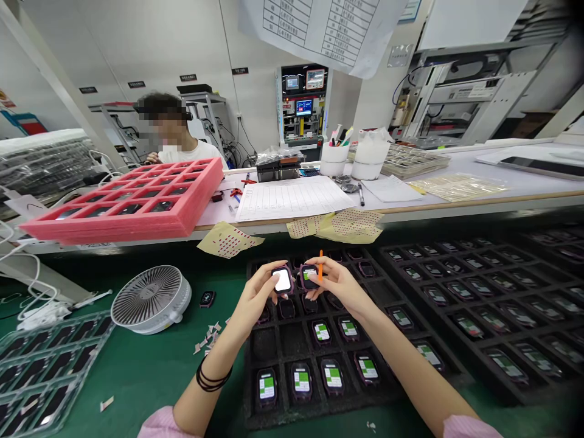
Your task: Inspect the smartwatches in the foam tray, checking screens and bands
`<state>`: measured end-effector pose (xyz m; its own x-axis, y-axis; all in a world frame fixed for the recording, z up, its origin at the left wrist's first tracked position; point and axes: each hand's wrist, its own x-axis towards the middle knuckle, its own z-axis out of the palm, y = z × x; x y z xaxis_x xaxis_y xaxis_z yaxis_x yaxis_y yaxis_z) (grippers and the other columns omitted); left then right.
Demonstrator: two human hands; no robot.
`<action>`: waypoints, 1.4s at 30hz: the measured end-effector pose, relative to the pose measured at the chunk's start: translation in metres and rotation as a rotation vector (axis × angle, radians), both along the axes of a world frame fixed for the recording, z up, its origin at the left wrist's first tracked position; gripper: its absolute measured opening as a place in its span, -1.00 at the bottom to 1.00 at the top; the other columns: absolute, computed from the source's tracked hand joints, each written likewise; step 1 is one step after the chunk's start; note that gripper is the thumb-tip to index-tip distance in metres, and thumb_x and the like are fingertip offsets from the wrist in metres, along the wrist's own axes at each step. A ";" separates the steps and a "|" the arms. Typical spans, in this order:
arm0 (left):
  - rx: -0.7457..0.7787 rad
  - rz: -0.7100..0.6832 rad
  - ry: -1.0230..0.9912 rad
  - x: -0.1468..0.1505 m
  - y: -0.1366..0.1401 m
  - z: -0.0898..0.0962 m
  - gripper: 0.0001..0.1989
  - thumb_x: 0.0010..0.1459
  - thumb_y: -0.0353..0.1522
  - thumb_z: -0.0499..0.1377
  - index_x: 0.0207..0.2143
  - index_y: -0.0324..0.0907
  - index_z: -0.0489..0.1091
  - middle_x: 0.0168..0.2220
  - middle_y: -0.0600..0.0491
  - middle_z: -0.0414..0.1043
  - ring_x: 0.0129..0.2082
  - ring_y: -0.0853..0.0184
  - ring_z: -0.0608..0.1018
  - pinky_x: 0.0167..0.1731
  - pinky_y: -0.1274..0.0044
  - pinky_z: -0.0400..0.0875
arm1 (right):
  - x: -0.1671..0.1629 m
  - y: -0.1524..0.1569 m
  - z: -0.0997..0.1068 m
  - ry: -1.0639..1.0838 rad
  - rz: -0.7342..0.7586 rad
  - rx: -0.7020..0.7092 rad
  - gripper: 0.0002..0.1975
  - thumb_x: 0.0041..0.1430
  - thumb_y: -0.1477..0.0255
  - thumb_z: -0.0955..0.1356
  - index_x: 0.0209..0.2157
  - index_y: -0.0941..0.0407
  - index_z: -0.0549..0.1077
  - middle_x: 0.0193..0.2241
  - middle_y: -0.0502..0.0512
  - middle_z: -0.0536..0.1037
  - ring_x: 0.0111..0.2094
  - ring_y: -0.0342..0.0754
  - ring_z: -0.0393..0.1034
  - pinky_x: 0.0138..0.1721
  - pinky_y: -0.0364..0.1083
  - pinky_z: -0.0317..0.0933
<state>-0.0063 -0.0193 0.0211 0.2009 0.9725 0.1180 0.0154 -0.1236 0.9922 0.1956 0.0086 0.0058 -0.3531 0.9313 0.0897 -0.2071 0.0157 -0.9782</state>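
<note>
My left hand (260, 289) is closed on a smartwatch body (283, 280) without a strap, its screen lit plain white and the thumb on its edge. Beside it, my right hand (341, 285) grips a second smartwatch body (308, 275) whose screen shows green and white blocks. A thin orange stick (320, 263) also stands up between the right fingers. Both watches are held above a black foam tray (264, 345). Several watches with green and white screens, such as one watch (302, 381), lie in its compartments; some far compartments are hidden by my hands.
Another black tray (460, 340) of watches lies to the right. On the left are a round fan (150, 298), a loose watch (207, 298), small scraps (207, 337) and a clear tray (98, 347). A pink foam tray (182, 225) rests on the shelf; a person (196, 149) sits behind.
</note>
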 end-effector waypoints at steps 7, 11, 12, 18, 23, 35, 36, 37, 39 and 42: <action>-0.031 0.010 0.016 -0.001 0.003 -0.003 -0.56 0.18 -0.10 0.07 -0.06 -0.22 0.41 -0.49 0.04 0.46 -0.53 0.34 0.51 -0.52 0.55 0.31 | 0.000 0.001 -0.002 0.013 -0.014 -0.018 -0.69 0.10 0.19 0.38 -0.22 0.12 0.41 -0.47 -0.03 0.48 -0.60 -0.09 0.50 -0.55 -0.11 0.41; -0.021 0.017 0.040 0.001 0.001 0.000 -0.63 0.19 -0.16 0.10 -0.07 -0.21 0.41 -0.44 0.03 0.49 -0.53 0.37 0.49 -0.49 0.55 0.33 | 0.001 0.002 -0.003 0.012 -0.011 -0.018 -0.69 0.09 0.19 0.39 -0.23 0.12 0.41 -0.47 -0.03 0.48 -0.60 -0.08 0.50 -0.56 -0.11 0.42; -0.017 0.014 0.037 0.002 0.000 0.001 -0.63 0.19 -0.18 0.10 -0.05 -0.21 0.39 -0.41 0.02 0.50 -0.51 0.38 0.49 -0.48 0.56 0.34 | 0.001 0.002 -0.003 0.015 0.000 -0.016 -0.68 0.08 0.20 0.39 -0.21 0.12 0.41 -0.45 -0.01 0.49 -0.58 -0.07 0.52 -0.56 -0.11 0.42; -0.018 -0.031 -0.010 0.003 -0.002 0.001 -0.52 0.13 -0.25 0.18 0.09 -0.18 0.25 -0.10 -0.07 0.45 -0.32 0.35 0.51 -0.47 0.61 0.33 | 0.003 0.005 -0.006 0.024 0.043 0.023 -0.60 0.03 0.30 0.43 -0.08 0.08 0.37 -0.18 0.10 0.50 -0.40 -0.05 0.55 -0.45 -0.08 0.48; -0.030 -0.055 0.000 0.003 -0.001 0.000 -0.45 0.07 -0.31 0.24 0.11 -0.16 0.20 -0.04 -0.09 0.43 -0.24 0.31 0.52 -0.33 0.55 0.39 | 0.004 0.008 -0.015 0.031 0.061 0.063 -0.54 -0.02 0.37 0.46 -0.05 0.07 0.34 -0.12 0.12 0.48 -0.34 -0.02 0.56 -0.42 -0.08 0.49; -0.015 0.018 0.021 0.004 -0.001 0.004 -0.57 0.16 -0.19 0.15 0.03 -0.20 0.31 -0.15 -0.07 0.47 -0.44 0.40 0.53 -0.50 0.60 0.32 | 0.003 0.004 -0.004 0.001 0.024 0.016 -0.62 0.03 0.28 0.44 -0.11 0.10 0.38 -0.16 0.14 0.51 -0.42 -0.02 0.56 -0.45 -0.08 0.48; -0.015 0.018 0.024 0.004 -0.001 0.005 -0.57 0.16 -0.19 0.14 0.03 -0.20 0.32 -0.16 -0.06 0.48 -0.45 0.40 0.52 -0.50 0.60 0.32 | 0.003 0.004 -0.004 0.000 0.019 0.013 -0.63 0.04 0.28 0.43 -0.12 0.10 0.39 -0.17 0.14 0.51 -0.43 -0.03 0.56 -0.45 -0.08 0.48; -0.014 0.016 0.023 0.004 -0.001 0.004 -0.57 0.16 -0.19 0.14 0.03 -0.20 0.31 -0.15 -0.07 0.47 -0.44 0.40 0.52 -0.50 0.60 0.32 | 0.003 0.004 -0.003 0.001 0.013 0.014 -0.63 0.04 0.28 0.43 -0.12 0.10 0.39 -0.18 0.13 0.51 -0.45 -0.03 0.56 -0.46 -0.09 0.47; -0.012 0.010 0.015 0.005 0.000 0.003 -0.56 0.15 -0.19 0.15 0.03 -0.20 0.31 -0.13 -0.07 0.46 -0.43 0.39 0.52 -0.50 0.60 0.32 | 0.004 0.004 -0.004 0.004 0.008 0.018 -0.64 0.05 0.28 0.43 -0.13 0.10 0.38 -0.20 0.11 0.51 -0.46 -0.04 0.56 -0.47 -0.10 0.46; -0.013 0.004 0.000 0.004 0.001 0.001 -0.56 0.14 -0.19 0.16 0.02 -0.19 0.30 -0.13 -0.07 0.45 -0.41 0.40 0.52 -0.51 0.61 0.31 | 0.004 0.003 -0.003 -0.004 0.006 0.018 -0.66 0.06 0.28 0.42 -0.14 0.10 0.38 -0.22 0.10 0.52 -0.47 -0.05 0.56 -0.48 -0.11 0.45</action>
<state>-0.0019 -0.0185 0.0219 0.1972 0.9746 0.1058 0.0155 -0.1111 0.9937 0.1991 0.0116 0.0030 -0.3594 0.9272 0.1051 -0.2030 0.0322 -0.9787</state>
